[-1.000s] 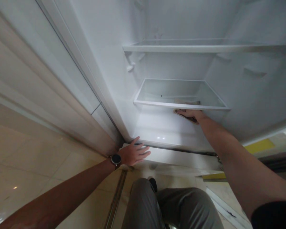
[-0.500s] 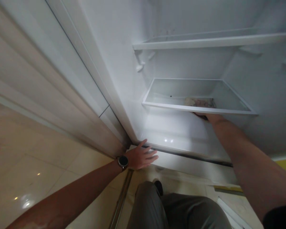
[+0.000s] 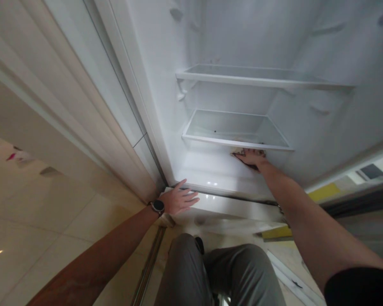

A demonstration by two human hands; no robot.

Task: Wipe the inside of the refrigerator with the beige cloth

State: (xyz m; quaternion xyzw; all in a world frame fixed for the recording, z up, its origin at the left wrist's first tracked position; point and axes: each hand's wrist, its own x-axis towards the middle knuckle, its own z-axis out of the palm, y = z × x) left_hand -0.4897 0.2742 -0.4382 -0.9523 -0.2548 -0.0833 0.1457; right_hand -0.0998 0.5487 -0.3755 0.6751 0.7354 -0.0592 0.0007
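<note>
My right hand (image 3: 251, 156) reaches into the white refrigerator compartment, under the lower glass shelf (image 3: 236, 142). It presses a patterned cloth (image 3: 238, 152) against the compartment floor (image 3: 207, 168); the fingers lie over the cloth and are partly behind the shelf's front edge. My left hand (image 3: 179, 200) rests with spread fingers on the white front ledge (image 3: 223, 206), near its left corner, holding nothing. A round dark watch (image 3: 158, 206) is on the left wrist.
An upper glass shelf (image 3: 258, 79) spans the compartment above. At the left stands the open door or side panel (image 3: 83, 106). A metal floor track (image 3: 148, 267) runs beside my knees (image 3: 191, 263). At lower right, a white strip (image 3: 290, 276) lies on the floor.
My right hand and the cloth have come forward from further back under the lower shelf. My left hand stays on the ledge. The camera view has shifted, showing more of the right side.
</note>
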